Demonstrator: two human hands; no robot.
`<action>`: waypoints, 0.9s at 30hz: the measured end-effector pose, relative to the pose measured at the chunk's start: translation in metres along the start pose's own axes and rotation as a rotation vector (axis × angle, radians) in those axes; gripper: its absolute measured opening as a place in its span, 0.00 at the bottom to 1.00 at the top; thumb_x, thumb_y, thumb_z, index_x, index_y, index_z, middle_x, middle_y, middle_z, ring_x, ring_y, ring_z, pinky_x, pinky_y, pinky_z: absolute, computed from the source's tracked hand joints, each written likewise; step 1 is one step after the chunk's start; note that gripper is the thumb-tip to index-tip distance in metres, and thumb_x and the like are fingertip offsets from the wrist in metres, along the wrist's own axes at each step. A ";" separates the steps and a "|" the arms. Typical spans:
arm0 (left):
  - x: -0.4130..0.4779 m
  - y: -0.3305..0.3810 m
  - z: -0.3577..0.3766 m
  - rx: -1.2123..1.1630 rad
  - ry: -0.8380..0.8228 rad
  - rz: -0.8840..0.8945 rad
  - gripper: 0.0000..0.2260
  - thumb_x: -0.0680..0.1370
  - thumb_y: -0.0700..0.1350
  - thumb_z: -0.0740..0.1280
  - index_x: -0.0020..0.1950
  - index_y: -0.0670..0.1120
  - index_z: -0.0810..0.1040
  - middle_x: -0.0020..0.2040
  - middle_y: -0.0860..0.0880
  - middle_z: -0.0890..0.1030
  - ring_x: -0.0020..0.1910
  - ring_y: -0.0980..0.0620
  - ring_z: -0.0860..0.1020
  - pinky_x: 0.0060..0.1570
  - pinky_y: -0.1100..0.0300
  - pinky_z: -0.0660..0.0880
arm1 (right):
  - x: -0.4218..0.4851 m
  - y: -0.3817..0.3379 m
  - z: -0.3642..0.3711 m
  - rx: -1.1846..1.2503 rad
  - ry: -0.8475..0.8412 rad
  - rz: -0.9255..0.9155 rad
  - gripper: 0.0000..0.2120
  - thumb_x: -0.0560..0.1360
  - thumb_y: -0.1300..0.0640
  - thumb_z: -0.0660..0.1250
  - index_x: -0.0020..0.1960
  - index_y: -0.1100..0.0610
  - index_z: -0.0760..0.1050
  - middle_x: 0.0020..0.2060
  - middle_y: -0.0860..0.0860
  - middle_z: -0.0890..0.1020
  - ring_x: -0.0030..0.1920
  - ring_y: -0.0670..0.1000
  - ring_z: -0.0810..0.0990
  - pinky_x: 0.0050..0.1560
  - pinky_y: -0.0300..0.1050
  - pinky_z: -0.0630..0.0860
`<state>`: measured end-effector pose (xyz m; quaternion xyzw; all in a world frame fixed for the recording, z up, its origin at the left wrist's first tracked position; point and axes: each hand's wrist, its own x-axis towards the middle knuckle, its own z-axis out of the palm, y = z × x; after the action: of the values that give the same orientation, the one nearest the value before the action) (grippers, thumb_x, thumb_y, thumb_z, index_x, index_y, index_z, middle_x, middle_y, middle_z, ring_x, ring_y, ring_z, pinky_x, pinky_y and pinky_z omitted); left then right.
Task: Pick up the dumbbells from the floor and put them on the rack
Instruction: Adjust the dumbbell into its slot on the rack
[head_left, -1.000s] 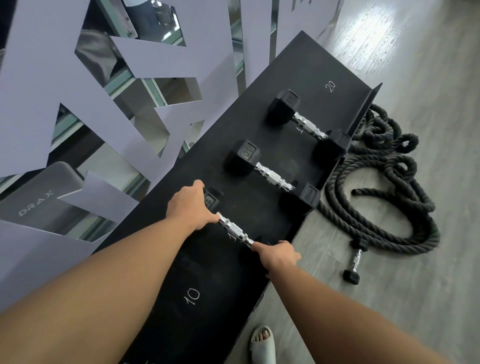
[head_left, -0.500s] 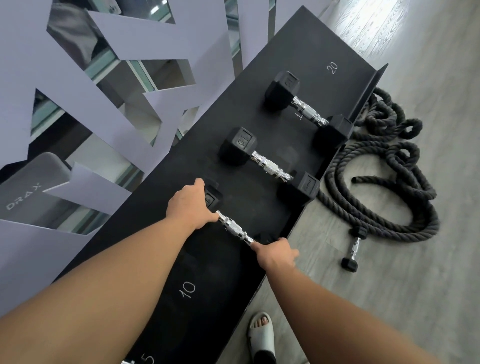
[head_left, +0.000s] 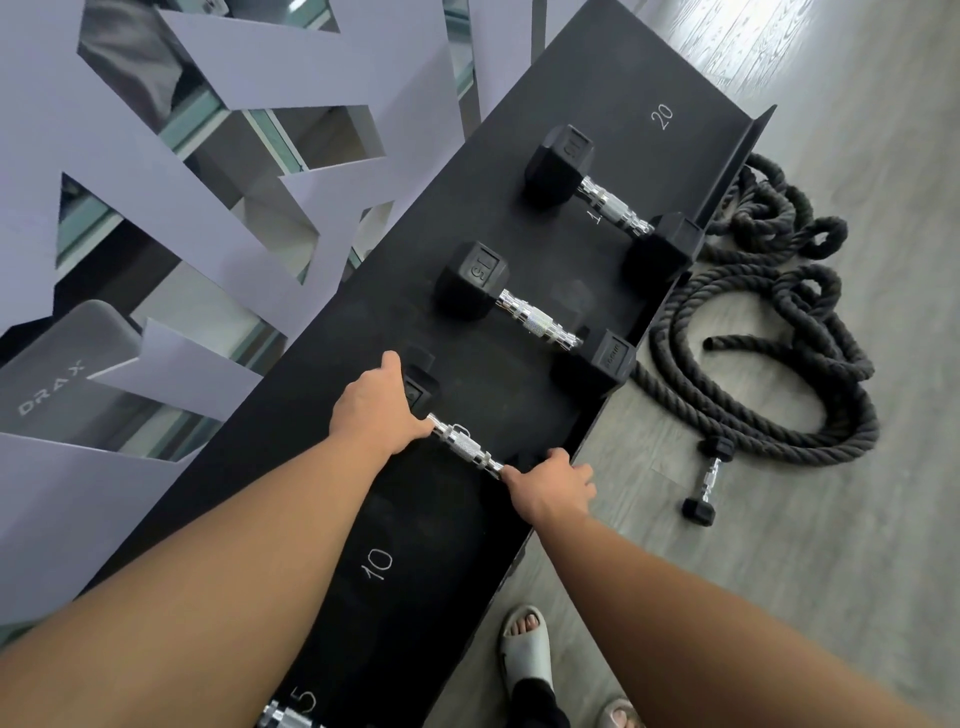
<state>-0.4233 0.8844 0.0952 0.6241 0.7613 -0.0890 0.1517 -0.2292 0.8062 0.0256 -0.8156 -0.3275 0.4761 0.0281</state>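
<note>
Nothing has shifted but my view, dipping slightly. Both hands stay on the dumbbell at frame centre, on the rack: left hand gripping one head, right hand the other. I judge it placed; next, release and fetch the small dumbbell lower right.

Brightness: even, soft daylight, fairly bright.
Source: upper right; pale sheen on the floor there.
Glare: small highlights on the chrome handles.
Shadows: faint, diffuse.
Sharpness: centre crisp; slight softness overall.
Distortion: wide-angle stretch; forearms balloon at the lower edges.
</note>
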 end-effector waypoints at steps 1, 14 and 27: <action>-0.002 -0.001 0.002 -0.009 0.008 0.002 0.33 0.67 0.58 0.80 0.60 0.48 0.65 0.43 0.49 0.75 0.40 0.46 0.76 0.32 0.54 0.71 | -0.001 -0.002 -0.003 -0.037 0.006 -0.038 0.35 0.74 0.41 0.70 0.75 0.54 0.65 0.71 0.58 0.65 0.72 0.62 0.63 0.66 0.56 0.70; -0.040 0.016 -0.020 0.025 0.039 0.168 0.37 0.72 0.65 0.70 0.75 0.50 0.66 0.71 0.48 0.72 0.66 0.44 0.72 0.60 0.48 0.72 | -0.030 -0.004 -0.095 -0.463 0.124 -0.510 0.29 0.76 0.40 0.65 0.73 0.51 0.68 0.67 0.56 0.73 0.66 0.62 0.71 0.65 0.58 0.70; -0.263 0.186 -0.003 -0.131 0.057 0.151 0.23 0.72 0.67 0.69 0.61 0.56 0.76 0.54 0.58 0.81 0.53 0.52 0.79 0.51 0.53 0.74 | -0.090 0.174 -0.252 -0.500 0.144 -0.707 0.26 0.75 0.41 0.65 0.69 0.51 0.72 0.63 0.56 0.78 0.64 0.62 0.76 0.62 0.55 0.74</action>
<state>-0.1959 0.6809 0.1979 0.6707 0.7203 -0.0097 0.1767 0.0295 0.6866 0.1694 -0.6663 -0.6890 0.2851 0.0136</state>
